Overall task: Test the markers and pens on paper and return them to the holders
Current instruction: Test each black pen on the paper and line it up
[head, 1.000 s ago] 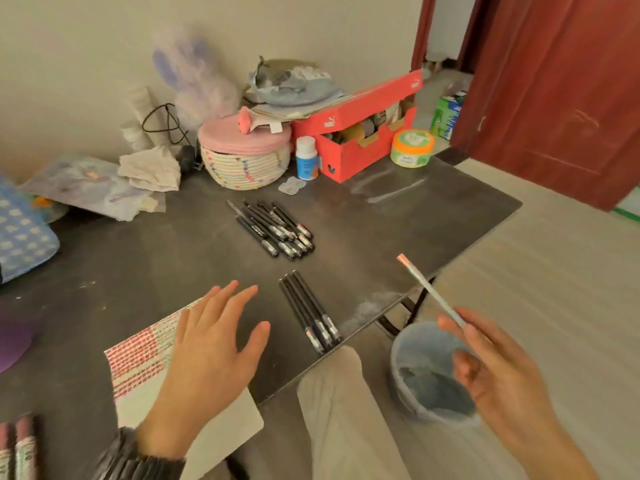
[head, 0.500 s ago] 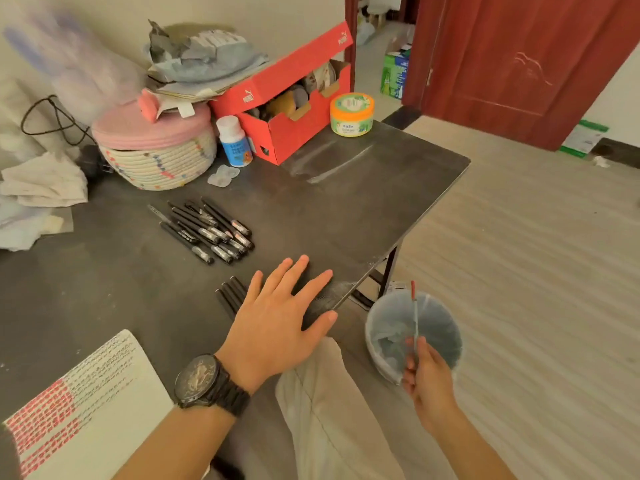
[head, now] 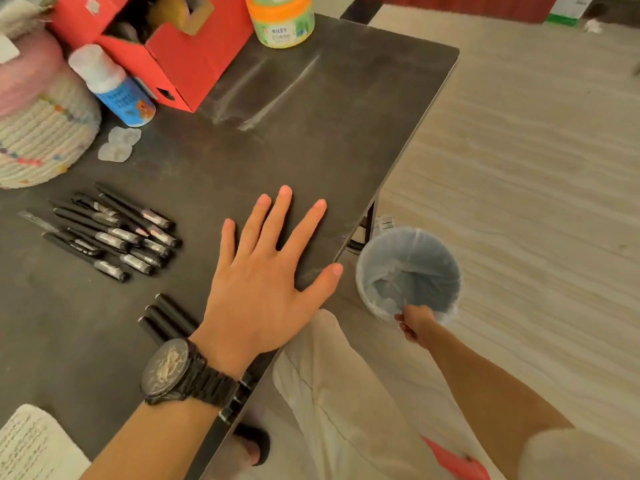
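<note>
A pile of several black pens (head: 114, 233) lies on the dark table (head: 311, 133), left of my left hand (head: 263, 282). That hand rests flat on the tabletop near the front edge, fingers spread, holding nothing. Three more black pens (head: 166, 317) lie side by side, partly hidden under its wrist. My right hand (head: 414, 323) is down beside the table at the near rim of a lined waste bin (head: 446, 271), fingers curled together; no pen shows in it. A corner of the printed paper (head: 27, 445) is at the bottom left.
At the back stand a red shoebox (head: 187, 60), a blue-labelled bottle (head: 117, 91), an orange-lidded jar (head: 282, 19) and a woven basket (head: 38, 133) with a pink lid. The table's right edge drops to a wooden floor. My knee is below the table.
My right hand has lowered from above the bin to its rim, and the thin pen it held is no longer visible. My left hand slid right across the table, away from the paper.
</note>
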The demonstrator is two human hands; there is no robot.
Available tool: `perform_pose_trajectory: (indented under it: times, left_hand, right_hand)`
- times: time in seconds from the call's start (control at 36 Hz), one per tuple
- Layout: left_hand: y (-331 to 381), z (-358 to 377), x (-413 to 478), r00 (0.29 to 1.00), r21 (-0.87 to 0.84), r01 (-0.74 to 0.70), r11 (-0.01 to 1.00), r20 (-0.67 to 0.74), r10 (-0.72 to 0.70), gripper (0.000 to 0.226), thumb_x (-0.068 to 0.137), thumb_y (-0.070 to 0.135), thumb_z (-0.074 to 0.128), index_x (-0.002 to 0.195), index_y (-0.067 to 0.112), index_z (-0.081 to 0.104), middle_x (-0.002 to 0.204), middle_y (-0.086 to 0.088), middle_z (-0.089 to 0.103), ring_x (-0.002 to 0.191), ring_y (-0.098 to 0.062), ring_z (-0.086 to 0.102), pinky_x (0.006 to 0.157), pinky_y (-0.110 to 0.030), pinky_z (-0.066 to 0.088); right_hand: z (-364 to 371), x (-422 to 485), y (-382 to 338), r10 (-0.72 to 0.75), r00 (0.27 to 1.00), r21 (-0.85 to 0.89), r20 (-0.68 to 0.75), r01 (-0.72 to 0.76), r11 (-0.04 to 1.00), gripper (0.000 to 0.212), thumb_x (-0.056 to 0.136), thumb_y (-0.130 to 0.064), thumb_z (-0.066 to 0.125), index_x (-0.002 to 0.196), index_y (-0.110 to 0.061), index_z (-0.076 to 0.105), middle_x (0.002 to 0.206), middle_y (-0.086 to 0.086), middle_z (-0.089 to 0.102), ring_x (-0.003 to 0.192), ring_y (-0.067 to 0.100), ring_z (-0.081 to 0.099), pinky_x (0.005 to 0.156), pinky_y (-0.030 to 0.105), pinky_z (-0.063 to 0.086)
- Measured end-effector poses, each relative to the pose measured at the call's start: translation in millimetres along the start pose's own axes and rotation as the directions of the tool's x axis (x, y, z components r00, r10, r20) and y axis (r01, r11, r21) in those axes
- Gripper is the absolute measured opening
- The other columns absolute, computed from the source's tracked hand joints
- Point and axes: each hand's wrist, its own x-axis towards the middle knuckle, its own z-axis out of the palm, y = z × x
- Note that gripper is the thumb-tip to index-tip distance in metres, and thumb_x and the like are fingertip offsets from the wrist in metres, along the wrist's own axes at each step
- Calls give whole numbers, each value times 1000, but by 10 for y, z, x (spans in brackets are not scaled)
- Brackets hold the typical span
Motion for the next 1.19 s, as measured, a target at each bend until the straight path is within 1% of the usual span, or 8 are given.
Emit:
perform_pose_trajectory:
  times: [0.17, 0.25, 0.31, 0.42, 0.58, 0.97, 1.08, 1.19]
  left_hand:
    - [11, 27, 2, 1000, -17, 11, 1000, -12, -11, 74, 90, 76, 25, 156, 52, 4, 169, 9, -2, 156, -15, -5, 124, -53, 4]
    - [15, 25, 7, 1000, -17, 11, 1000, -8, -11, 74, 90, 74, 28, 157, 49, 8, 170, 7, 2, 156, -17, -2, 124, -55, 5]
    - [18, 22, 12, 1000, -23, 12, 1000, -7, -13, 75, 90, 73, 29, 158, 48, 10, 170, 6, 3, 156, -18, 0, 124, -56, 6]
    - [31, 14, 24, 1000, -26, 27, 999, -7, -27, 76, 89, 74, 30, 158, 48, 11, 169, 6, 4, 156, -19, 1, 123, -58, 8]
    - [31, 14, 20, 999, -36, 32, 999, -9, -33, 75, 89, 74, 30, 157, 49, 9, 169, 7, 3, 156, -18, 0, 123, -58, 7]
    - [37, -169, -40, 998, -74, 25, 997, 65, -20, 75, 88, 77, 26, 157, 49, 13, 169, 8, -1, 155, -13, -6, 125, -50, -1]
    - [-20, -401, -327, 998, -206, 39, 978, -46, -49, 61, 95, 69, 36, 150, 43, 38, 167, 9, 17, 154, -11, 6, 125, -48, 10]
    - [-227, -602, -892, 961, -275, 115, 955, -214, -178, 57, 94, 63, 38, 147, 44, 43, 162, 13, 27, 151, -9, 19, 123, -41, 21]
  right_hand:
    - [30, 246, -167, 4, 999, -64, -41, -7, 998, 14, 106, -8, 39, 107, -4, 52, 74, 9, 56, 47, 13, 50, 34, 16, 38]
    - [66, 390, -178, -28, 999, -191, -20, 24, 981, 17, 103, -6, 45, 115, 0, 56, 101, 22, 63, 68, 21, 66, 72, 33, 62]
    - [88, 453, -129, -92, 995, -395, -41, 68, 916, 37, 102, -13, 50, 134, 4, 51, 129, 25, 59, 109, 36, 62, 100, 45, 52]
    - [173, 368, -8, -203, 979, -644, 9, 161, 748, 47, 101, -22, 51, 144, -6, 46, 137, 20, 57, 121, 40, 56, 90, 41, 46]
    - [238, 314, 64, -247, 963, -773, 108, 237, 589, 50, 102, -25, 50, 149, -8, 43, 146, 18, 53, 134, 38, 49, 106, 41, 42]
    - [-95, -373, -91, -437, 890, -678, 130, 402, 615, 34, 101, -29, 46, 131, -23, 63, 124, 8, 68, 97, 30, 63, 80, 32, 47]
    - [-245, -836, -163, -595, 794, -448, 123, 579, 681, 17, 101, -29, 57, 108, -28, 72, 111, 2, 75, 83, 9, 64, 75, 33, 50]
    - [-335, -1572, -331, -679, 728, -121, 95, 685, 718, 10, 99, -22, 64, 106, -23, 72, 90, -3, 79, 88, 19, 73, 86, 45, 57]
